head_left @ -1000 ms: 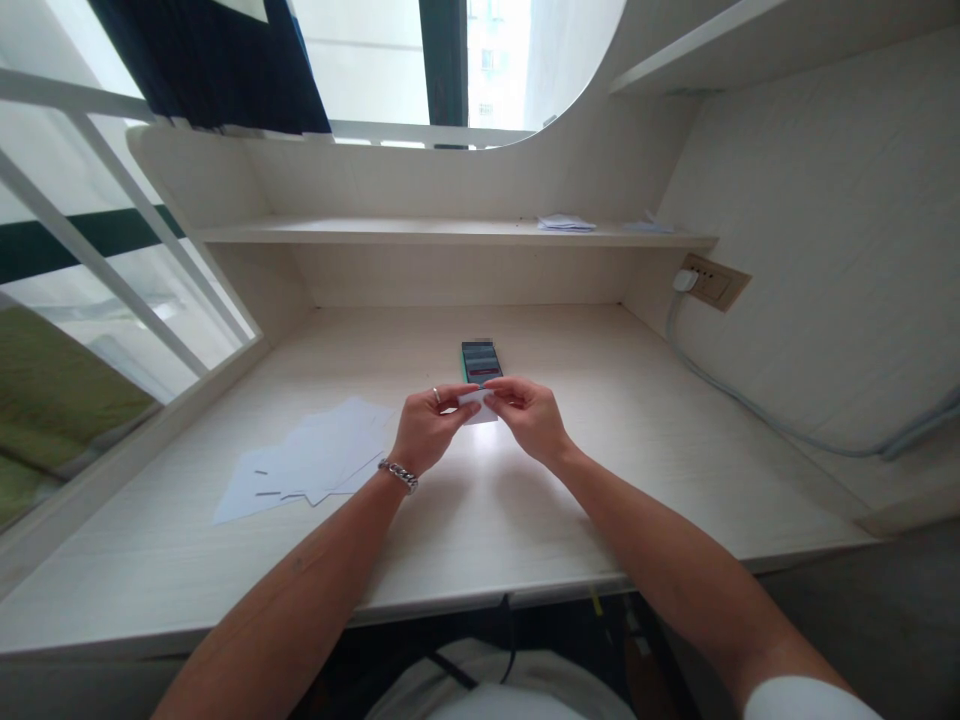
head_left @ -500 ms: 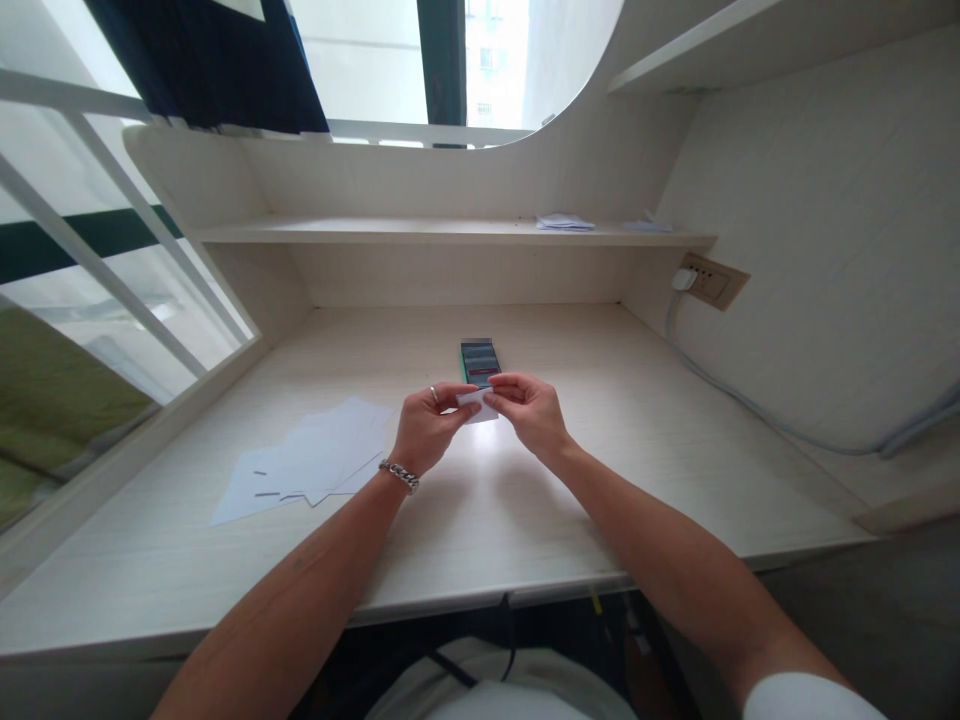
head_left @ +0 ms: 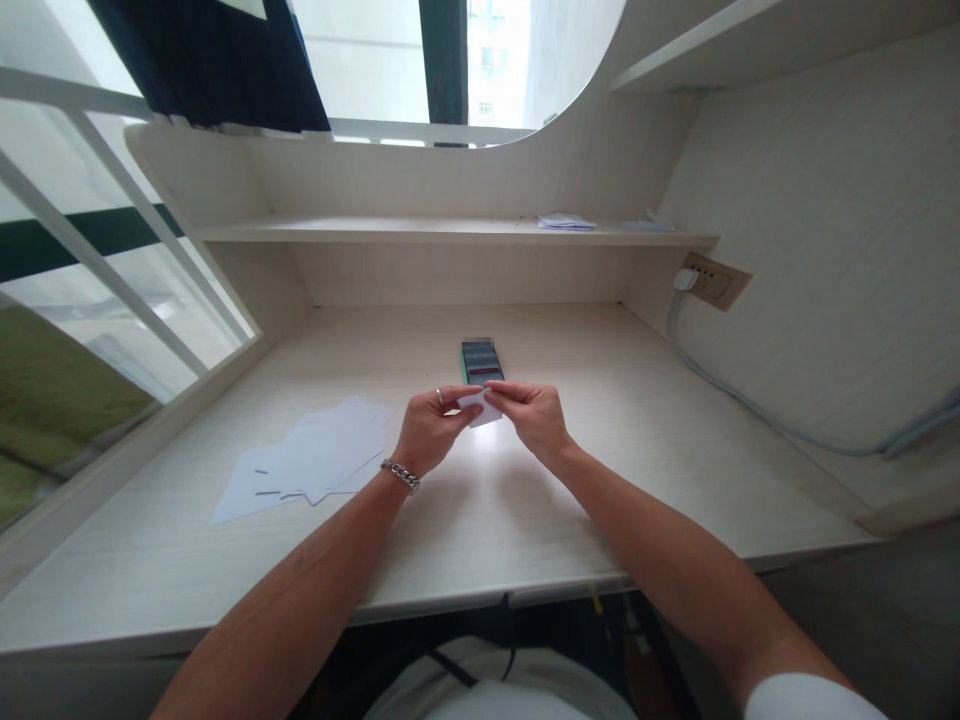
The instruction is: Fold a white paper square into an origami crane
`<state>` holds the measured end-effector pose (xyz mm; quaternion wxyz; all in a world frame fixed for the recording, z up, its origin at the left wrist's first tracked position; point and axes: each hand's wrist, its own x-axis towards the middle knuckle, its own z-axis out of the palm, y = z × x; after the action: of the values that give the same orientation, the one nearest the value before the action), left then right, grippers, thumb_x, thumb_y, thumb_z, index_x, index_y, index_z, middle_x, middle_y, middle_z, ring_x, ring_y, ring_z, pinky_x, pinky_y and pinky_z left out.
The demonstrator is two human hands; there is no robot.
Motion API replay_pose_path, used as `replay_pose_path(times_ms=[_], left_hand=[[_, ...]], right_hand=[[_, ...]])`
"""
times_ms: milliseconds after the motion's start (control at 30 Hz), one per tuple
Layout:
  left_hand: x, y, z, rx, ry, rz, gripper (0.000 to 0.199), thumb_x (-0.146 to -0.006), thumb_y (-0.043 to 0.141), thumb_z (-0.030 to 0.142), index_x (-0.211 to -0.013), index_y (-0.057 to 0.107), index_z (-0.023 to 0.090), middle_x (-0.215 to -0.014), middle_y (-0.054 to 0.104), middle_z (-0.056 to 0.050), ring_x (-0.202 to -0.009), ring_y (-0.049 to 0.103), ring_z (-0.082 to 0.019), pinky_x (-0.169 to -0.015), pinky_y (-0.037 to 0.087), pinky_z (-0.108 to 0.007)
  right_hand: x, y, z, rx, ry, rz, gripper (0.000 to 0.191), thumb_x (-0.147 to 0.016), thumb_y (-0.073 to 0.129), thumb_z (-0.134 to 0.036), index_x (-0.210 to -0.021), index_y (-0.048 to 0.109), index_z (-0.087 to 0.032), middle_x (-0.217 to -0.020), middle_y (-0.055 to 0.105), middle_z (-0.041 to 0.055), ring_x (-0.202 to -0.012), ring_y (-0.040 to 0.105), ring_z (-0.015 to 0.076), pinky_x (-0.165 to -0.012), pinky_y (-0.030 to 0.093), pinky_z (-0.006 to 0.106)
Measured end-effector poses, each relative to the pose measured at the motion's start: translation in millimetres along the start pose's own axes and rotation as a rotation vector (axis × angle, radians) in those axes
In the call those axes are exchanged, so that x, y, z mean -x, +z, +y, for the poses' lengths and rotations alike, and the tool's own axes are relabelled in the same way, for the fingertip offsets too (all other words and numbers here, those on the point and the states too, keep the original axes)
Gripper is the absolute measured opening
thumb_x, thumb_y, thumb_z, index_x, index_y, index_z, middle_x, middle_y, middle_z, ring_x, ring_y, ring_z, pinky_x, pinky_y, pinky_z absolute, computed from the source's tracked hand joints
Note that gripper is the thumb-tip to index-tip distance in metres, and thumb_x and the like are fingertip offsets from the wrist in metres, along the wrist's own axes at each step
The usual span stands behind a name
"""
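A small piece of white paper [head_left: 486, 412] is held up over the desk between my two hands. My left hand [head_left: 433, 425], with a ring and a chain bracelet, pinches its left side between thumb and fingers. At the upper right edge, my right hand [head_left: 531, 412] pinches the same paper, its fingertips almost meeting the left ones. Just beyond the fingers a phone [head_left: 481, 362] with a lit dark screen lies on the desk, its near end hidden by the hands. Fingers cover part of the paper, so any folds are hard to make out.
Loose white sheets [head_left: 315, 450] overlap on the desk [head_left: 660, 480], left of my hands. Folded papers [head_left: 566, 222] rest on the back shelf [head_left: 420, 232]. From a wall socket [head_left: 715, 281] on the right, a grey cable [head_left: 757, 415] runs down along the wall.
The paper has tilted slightly, its lower edge now a little lower and further right. My right fingertips have dipped slightly; both hands keep their pinch.
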<state>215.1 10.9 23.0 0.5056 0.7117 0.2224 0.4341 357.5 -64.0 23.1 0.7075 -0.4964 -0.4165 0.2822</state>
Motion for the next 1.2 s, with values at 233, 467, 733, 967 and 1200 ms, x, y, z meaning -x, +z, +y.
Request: replay_pose_path(times_ms=[233,467,733,967,1200], left_hand=[[0.0,1.0,-0.9,0.026,0.000,-0.001,0.028,-0.069,0.080,0.029,-0.093,0.077,0.015,-0.085,0.077,-0.007,-0.073,0.070,-0.018,-0.066,0.056,-0.028],[0.2,2.1,2.0,0.113,-0.039,-0.026,0.028,-0.066,0.082,0.031,-0.087,0.074,0.013,-0.085,0.076,-0.008,-0.076,0.071,-0.019,-0.070,0.057,-0.031],[-0.9,2.3,0.9,0.144,-0.064,-0.031,0.033,-0.064,0.083,0.030,-0.090,0.072,0.012,-0.085,0.076,-0.008,-0.077,0.071,-0.019,-0.071,0.057,-0.031],[-0.5,1.6,1.3,0.163,-0.086,-0.046,0.035,-0.065,0.083,0.029,-0.094,0.071,0.013,-0.082,0.076,-0.007,-0.074,0.070,-0.017,-0.068,0.056,-0.029],[-0.3,2.8,6.7,0.212,-0.127,-0.063,0.040,-0.063,0.085,0.030,-0.095,0.069,0.012,-0.078,0.075,-0.008,-0.068,0.070,-0.018,-0.062,0.055,-0.028]], right_hand=[[1.1,-0.1,-1.2,0.030,-0.013,-0.007,0.027,-0.065,0.081,-0.036,-0.087,0.079,-0.021,-0.086,0.077,0.0067,-0.081,0.072,0.0244,-0.078,0.056,0.039],[-0.3,-1.4,1.5,0.033,-0.019,-0.027,0.030,-0.064,0.081,-0.037,-0.088,0.079,-0.019,-0.085,0.077,0.0071,-0.078,0.071,0.0232,-0.075,0.056,0.037],[-1.9,-1.3,3.4,-0.044,0.003,-0.054,0.033,-0.062,0.083,-0.034,-0.089,0.074,-0.018,-0.082,0.075,0.0065,-0.076,0.071,0.0204,-0.073,0.055,0.034],[-1.3,-1.2,2.3,-0.054,0.010,-0.077,0.032,-0.063,0.082,-0.035,-0.089,0.072,-0.019,-0.080,0.074,0.0049,-0.075,0.070,0.0203,-0.072,0.055,0.034],[-1.1,-1.1,3.6,-0.017,0.001,-0.102,0.035,-0.065,0.080,-0.036,-0.094,0.071,-0.019,-0.079,0.072,0.0042,-0.073,0.068,0.0192,-0.067,0.054,0.032]])
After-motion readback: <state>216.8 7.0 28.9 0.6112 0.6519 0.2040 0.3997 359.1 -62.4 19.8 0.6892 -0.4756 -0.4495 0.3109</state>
